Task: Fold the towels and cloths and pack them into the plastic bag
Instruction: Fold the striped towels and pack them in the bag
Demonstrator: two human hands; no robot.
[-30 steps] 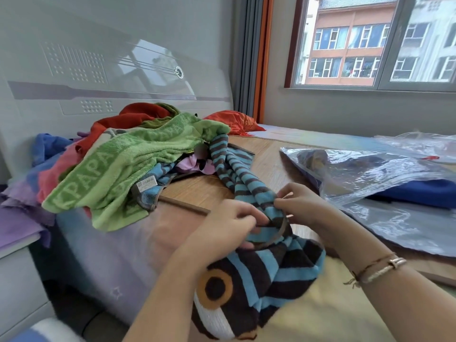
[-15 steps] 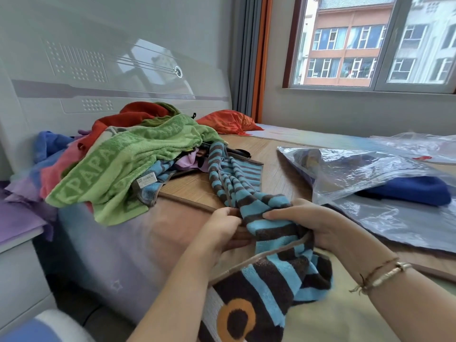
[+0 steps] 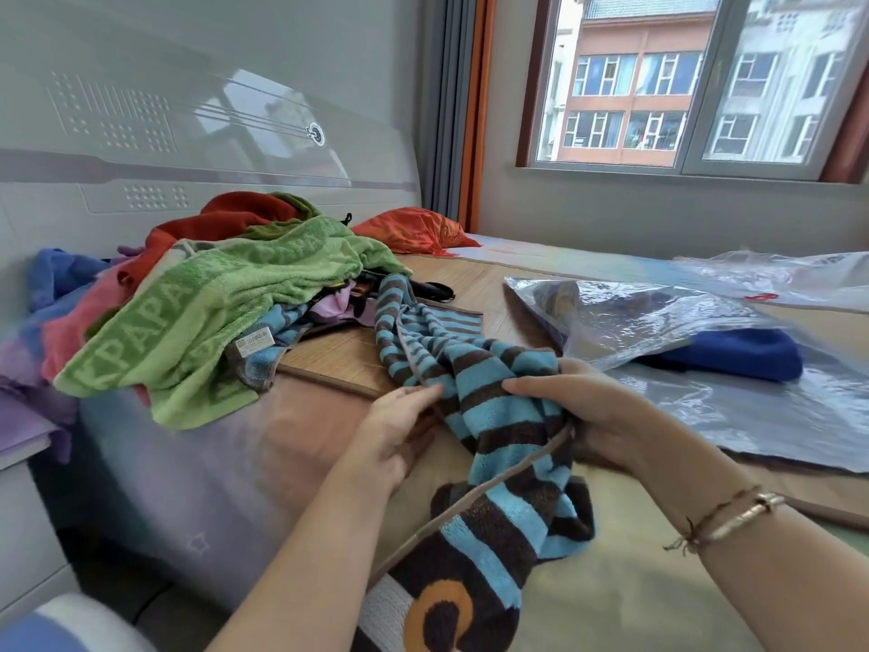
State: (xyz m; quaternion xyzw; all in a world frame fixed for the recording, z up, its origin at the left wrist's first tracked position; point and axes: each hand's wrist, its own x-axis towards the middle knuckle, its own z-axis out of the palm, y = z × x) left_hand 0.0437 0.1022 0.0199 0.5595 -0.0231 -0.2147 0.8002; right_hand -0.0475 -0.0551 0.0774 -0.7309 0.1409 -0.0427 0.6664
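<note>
Holding the striped towel (image 3: 493, 407) bunched up over the bed (image 3: 329, 355), likely to find its edges for folding; right hand (image 3: 583, 416) grip curled tight round the middle, left hand (image 3: 399, 430) pinching its side; far end trailing to the towel pile (image 3: 211, 298); plastic bag (image 3: 658, 317) just to the right, blue cloth (image 3: 733, 355) already inside

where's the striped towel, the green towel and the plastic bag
striped towel (image 3: 489, 397), head view, on the blue and brown bands between the hands
green towel (image 3: 207, 317), head view, on its upper face above the woven lettering
plastic bag (image 3: 625, 317), head view, on the crinkled clear top layer
</note>
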